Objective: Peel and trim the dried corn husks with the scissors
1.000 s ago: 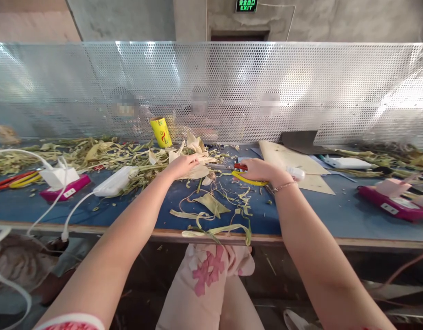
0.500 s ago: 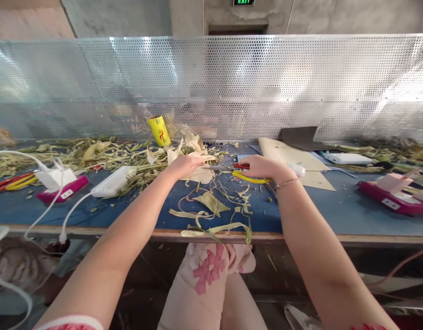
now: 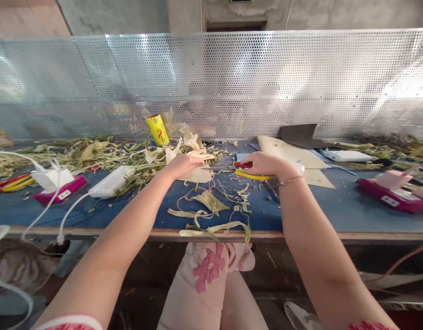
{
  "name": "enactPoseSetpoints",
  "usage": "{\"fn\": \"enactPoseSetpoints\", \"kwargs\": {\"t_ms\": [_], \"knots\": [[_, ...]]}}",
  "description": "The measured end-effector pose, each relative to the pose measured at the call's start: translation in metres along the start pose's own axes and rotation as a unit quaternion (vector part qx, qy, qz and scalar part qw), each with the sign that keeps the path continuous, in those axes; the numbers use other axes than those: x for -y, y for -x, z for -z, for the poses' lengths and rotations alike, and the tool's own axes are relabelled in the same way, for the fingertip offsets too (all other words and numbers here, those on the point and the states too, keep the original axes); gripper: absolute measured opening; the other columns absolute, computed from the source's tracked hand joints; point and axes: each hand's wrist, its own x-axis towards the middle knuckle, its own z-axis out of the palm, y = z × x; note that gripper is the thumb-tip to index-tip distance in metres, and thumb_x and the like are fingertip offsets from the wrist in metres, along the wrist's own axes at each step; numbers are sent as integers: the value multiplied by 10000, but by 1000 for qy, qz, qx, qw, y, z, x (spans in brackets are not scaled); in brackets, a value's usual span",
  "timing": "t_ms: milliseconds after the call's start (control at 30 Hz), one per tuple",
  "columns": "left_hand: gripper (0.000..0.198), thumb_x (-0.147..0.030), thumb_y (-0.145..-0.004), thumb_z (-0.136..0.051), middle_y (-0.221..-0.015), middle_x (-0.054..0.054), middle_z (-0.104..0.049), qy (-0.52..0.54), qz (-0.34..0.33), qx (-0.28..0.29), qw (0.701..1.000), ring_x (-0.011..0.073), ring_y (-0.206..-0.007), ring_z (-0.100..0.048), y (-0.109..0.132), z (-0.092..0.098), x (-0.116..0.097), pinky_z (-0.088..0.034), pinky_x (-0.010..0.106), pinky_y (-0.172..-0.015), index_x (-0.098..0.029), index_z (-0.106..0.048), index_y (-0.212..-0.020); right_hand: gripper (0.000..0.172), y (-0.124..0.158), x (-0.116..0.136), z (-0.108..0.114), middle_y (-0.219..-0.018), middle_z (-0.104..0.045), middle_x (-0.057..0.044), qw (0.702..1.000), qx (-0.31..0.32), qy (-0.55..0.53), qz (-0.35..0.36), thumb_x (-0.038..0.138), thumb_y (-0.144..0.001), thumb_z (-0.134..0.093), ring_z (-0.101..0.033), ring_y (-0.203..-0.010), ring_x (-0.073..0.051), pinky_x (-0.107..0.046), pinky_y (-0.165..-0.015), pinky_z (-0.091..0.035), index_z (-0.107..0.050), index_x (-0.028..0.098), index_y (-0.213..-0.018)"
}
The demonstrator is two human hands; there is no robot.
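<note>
My left hand (image 3: 185, 164) is closed on a broad, pale dried leaf (image 3: 197, 175), and its fingertips are partly hidden. My right hand (image 3: 268, 165) grips a cutting tool with one red and one yellow handle (image 3: 254, 175). The tool's slim grey metal end points left, close to my left fingertips. Whether its jaws are apart is too small to tell. More pale dried leaves (image 3: 192, 140) stand up just behind my left hand. Loose withered strips and thin stems (image 3: 211, 202) lie between my arms.
A heap of dried stalks (image 3: 84, 153) runs along the back left, beside a yellow cardboard tube (image 3: 157, 130). White power adapter (image 3: 110, 182), magenta power strips (image 3: 60, 190) and cables occupy both sides. Pale card sheets (image 3: 290, 153) lie right of centre. A perforated metal screen (image 3: 225, 82) closes the back.
My right hand and the tool have shifted slightly right, away from my left hand. My left hand stays on the leaf. The view has tilted down a little.
</note>
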Motion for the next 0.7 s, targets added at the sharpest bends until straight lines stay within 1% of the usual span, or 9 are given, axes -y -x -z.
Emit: {"fn": "enactPoseSetpoints", "kwargs": {"t_ms": [167, 267, 333, 433, 500, 600, 700], "knots": [[292, -286, -877, -382, -807, 45, -663, -35, 14, 11, 999, 104, -640, -550, 0, 3, -5, -358, 216, -568, -227, -665, -919, 278, 1, 0, 2, -605, -502, -4, 1000, 3, 10, 3, 409, -757, -481, -364, -507, -94, -273, -504, -253, -455, 185, -593], [291, -290, -872, -384, -826, 48, -659, -53, 29, 10, 998, 108, -648, -549, 0, 4, -6, -348, 216, -565, -229, -654, -962, 269, 3, 2, 2, -637, -528, -10, 1000, 10, 6, -14, 432, -765, -479, -401, -525, -101, -271, -518, -270, -478, 191, -645], [303, -304, -873, -375, -809, 54, -653, -59, 53, 12, 997, 107, -626, -539, 1, 6, -7, -340, 215, -559, -226, -634, -1011, 284, 3, 3, 2, -681, -559, -18, 999, 19, 3, -27, 475, -763, -483, -439, -549, -113, -273, -527, -281, -490, 198, -701], [348, -338, -885, -337, -745, 66, -635, -66, 109, 23, 992, 112, -575, -513, 3, 11, -5, -321, 218, -539, -215, -598, -1080, 374, 2, 5, 1, -756, -593, -40, 998, 44, -10, -42, 575, -734, -487, -489, -602, -142, -281, -548, -310, -482, 201, -742], [365, -348, -890, -317, -741, 67, -631, -64, 130, 28, 989, 112, -560, -497, 5, 14, -3, -307, 216, -530, -217, -582, -1104, 435, 1, 7, 0, -821, -608, -63, 997, 52, -22, -54, 630, -706, -492, -519, -653, -166, -289, -574, -337, -484, 200, -776], [355, -341, -886, -321, -730, 58, -632, -72, 125, 14, 989, 102, -529, -459, 8, 14, 4, -287, 212, -518, -227, -579, -1100, 480, 1, 10, 0, -899, -615, -86, 997, 55, -34, -50, 656, -683, -500, -545, -718, -192, -297, -609, -362, -490, 199, -826], [349, -337, -882, -325, -668, 53, -618, -93, 105, -6, 990, 100, -488, -419, 8, 9, 12, -277, 223, -512, -219, -591, -1076, 481, 1, 14, 1, -893, -617, -84, 997, 59, -37, -26, 660, -680, -497, -547, -720, -193, -296, -606, -360, -487, 195, -801]]}}
